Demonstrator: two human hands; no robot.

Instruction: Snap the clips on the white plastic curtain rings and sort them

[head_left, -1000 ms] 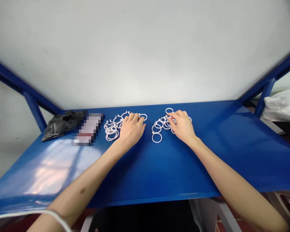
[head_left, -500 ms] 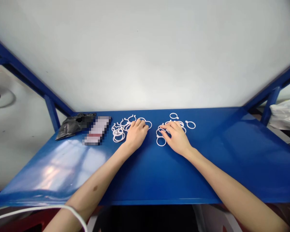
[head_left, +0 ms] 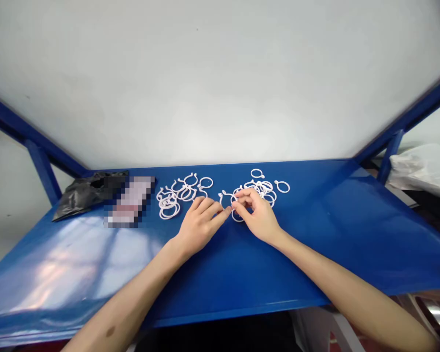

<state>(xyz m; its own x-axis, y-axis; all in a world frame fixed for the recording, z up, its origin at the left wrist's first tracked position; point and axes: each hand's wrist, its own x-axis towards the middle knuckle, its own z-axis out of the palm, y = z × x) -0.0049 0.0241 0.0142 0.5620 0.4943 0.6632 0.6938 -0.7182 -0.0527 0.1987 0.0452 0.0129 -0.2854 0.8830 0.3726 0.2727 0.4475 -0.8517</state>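
A white plastic ring [head_left: 229, 193], with a gap in its loop and small knobs at the ends, is held up between my two hands. My right hand [head_left: 255, 215] pinches its right side between thumb and fingers. My left hand [head_left: 201, 222] has its thumb and forefinger closed at the ring's lower edge, close to my right thumb. A pile of similar white rings, several with open gaps [head_left: 169, 208], lies left of my left hand. Another group of rings [head_left: 267, 187] lies just beyond my right hand, partly hidden by it.
On the left of the blue table [head_left: 242, 283] lie a black plastic bag [head_left: 90, 193] and a blurred-out flat object [head_left: 132, 198]. A pale wall [head_left: 220, 88] rises behind. Blue frame bars [head_left: 42, 168] stand at both sides, with a white plastic bag [head_left: 425, 168] at far right.
My left hand has left the left pile and come right and nearer to me. My right hand has picked up a ring from the right group, and both hands now meet at it.
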